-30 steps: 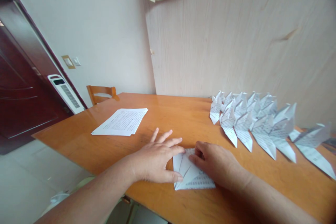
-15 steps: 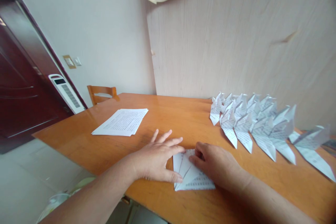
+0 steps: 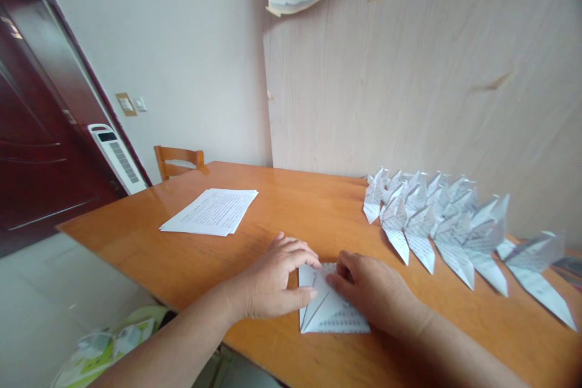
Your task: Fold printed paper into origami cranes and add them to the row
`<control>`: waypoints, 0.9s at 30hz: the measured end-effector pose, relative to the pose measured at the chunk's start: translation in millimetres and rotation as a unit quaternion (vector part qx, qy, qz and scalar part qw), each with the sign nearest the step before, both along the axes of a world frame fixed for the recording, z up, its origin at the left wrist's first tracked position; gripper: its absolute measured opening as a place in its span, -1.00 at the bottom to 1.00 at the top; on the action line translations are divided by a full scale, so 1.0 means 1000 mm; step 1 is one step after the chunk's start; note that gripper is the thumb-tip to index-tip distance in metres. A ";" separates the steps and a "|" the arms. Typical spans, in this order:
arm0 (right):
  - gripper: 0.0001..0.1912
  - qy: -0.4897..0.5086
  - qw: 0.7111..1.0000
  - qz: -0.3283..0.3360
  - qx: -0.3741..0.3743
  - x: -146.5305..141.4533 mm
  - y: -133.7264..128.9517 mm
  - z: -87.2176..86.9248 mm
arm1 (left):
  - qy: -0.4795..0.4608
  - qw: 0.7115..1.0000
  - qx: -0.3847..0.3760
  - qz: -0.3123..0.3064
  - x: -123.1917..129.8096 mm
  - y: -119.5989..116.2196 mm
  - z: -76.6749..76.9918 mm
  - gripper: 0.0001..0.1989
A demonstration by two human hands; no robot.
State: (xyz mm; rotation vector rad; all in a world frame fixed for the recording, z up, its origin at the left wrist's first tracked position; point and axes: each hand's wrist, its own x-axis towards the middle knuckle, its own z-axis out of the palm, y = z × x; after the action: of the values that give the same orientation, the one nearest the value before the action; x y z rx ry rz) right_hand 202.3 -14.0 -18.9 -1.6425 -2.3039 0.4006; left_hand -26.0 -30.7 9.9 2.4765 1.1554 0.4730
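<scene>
A printed sheet of paper (image 3: pixel 336 315), folded into a flat square with diagonal creases, lies on the table in front of me. My left hand (image 3: pixel 277 279) rests over its left edge, thumb and index fingertips touching the paper. The thumb stands apart from the fingers, which now lie close together. My right hand (image 3: pixel 370 285) is curled closed on the right side of the square, the thumb pressing near the middle folds. Its fingers cover the upper right part of the paper.
A stack of printed sheets (image 3: pixel 211 212) lies on the wooden table (image 3: pixel 291 194), far left. Rows of folded paper pieces (image 3: pixel 421 230) stand along the right. Behind them is a pale wall panel (image 3: pixel 386 91). A wooden chair (image 3: pixel 179 160) stands past the left end.
My left hand's spread fingers have drawn together and bent down toward the paper. The right hand keeps nearly the same place on the fold. The view has shifted slightly.
</scene>
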 end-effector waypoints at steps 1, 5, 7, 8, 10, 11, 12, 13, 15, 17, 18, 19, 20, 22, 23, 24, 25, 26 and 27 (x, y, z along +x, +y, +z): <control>-0.80 0.000 1.000 0.001 0.002 0.000 0.000 -0.001 | -0.011 1.000 0.007 -0.007 0.002 -0.003 -0.001 -0.69; -0.81 0.000 1.000 0.001 0.002 0.000 0.002 -0.003 | 0.006 0.999 0.017 -0.037 0.006 -0.011 -0.008 -0.75; -0.81 0.001 1.000 0.004 -0.003 0.001 0.002 -0.002 | 0.017 0.999 0.026 -0.043 0.007 -0.013 -0.011 -0.76; -0.82 0.003 1.000 0.006 -0.005 0.001 0.002 -0.002 | 0.020 0.998 0.030 -0.044 0.007 -0.013 -0.012 -0.76; -0.87 0.014 1.000 0.005 -0.011 0.003 0.003 -0.001 | 0.023 0.998 0.038 -0.043 0.006 -0.013 -0.012 -0.76; -0.90 0.023 1.000 0.003 -0.014 0.004 0.004 -0.001 | 0.023 0.998 0.040 -0.042 0.006 -0.013 -0.012 -0.76; -0.93 0.036 0.999 0.000 -0.018 0.006 0.004 -0.001 | 0.023 0.998 0.042 -0.041 0.006 -0.013 -0.012 -0.76; -0.93 0.051 0.998 -0.005 -0.022 0.007 0.005 -0.001 | 0.023 0.998 0.044 -0.040 0.006 -0.014 -0.012 -0.77; -0.91 0.080 0.996 -0.017 -0.030 0.011 0.007 0.000 | 0.023 0.998 0.046 -0.038 0.007 -0.014 -0.012 -0.77; -0.87 0.100 0.994 -0.029 -0.038 0.013 0.009 0.000 | 0.020 0.998 0.049 -0.038 0.007 -0.014 -0.013 -0.76; -0.86 0.103 0.993 -0.032 -0.040 0.013 0.009 0.000 | 0.019 0.998 0.051 -0.037 0.008 -0.014 -0.013 -0.76; -0.85 0.103 0.993 -0.033 -0.039 0.013 0.008 0.000 | 0.018 0.998 0.053 -0.037 0.008 -0.014 -0.013 -0.76; -0.85 0.098 0.994 -0.032 -0.036 0.012 0.008 0.000 | 0.018 0.998 0.055 -0.038 0.008 -0.014 -0.014 -0.76; -0.84 0.071 0.997 -0.035 -0.025 0.010 0.007 -0.001 | 0.018 0.997 0.057 -0.039 0.008 -0.014 -0.014 -0.77; -0.82 0.052 0.998 -0.037 -0.020 0.009 0.006 -0.002 | 0.017 0.997 0.058 -0.039 0.008 -0.014 -0.013 -0.77; -0.81 0.035 0.999 -0.038 -0.016 0.008 0.005 -0.002 | 0.017 0.997 0.058 -0.040 0.008 -0.014 -0.013 -0.77; -0.81 0.020 0.999 -0.038 -0.015 0.007 0.004 -0.002 | 0.016 0.997 0.058 -0.042 0.008 -0.014 -0.013 -0.77; -0.81 0.009 0.999 -0.036 -0.015 0.006 0.004 -0.002 | 0.015 0.997 0.058 -0.043 0.008 -0.014 -0.013 -0.76; -0.82 0.004 0.999 -0.033 -0.016 0.005 0.003 -0.002 | 0.014 0.997 0.058 -0.044 0.008 -0.014 -0.013 -0.76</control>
State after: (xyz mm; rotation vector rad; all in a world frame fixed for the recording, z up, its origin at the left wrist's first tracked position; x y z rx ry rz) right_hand 207.3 -10.6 -20.7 -1.7232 -2.2426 0.4312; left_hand -18.4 -44.9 -3.6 2.6284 1.0505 0.4955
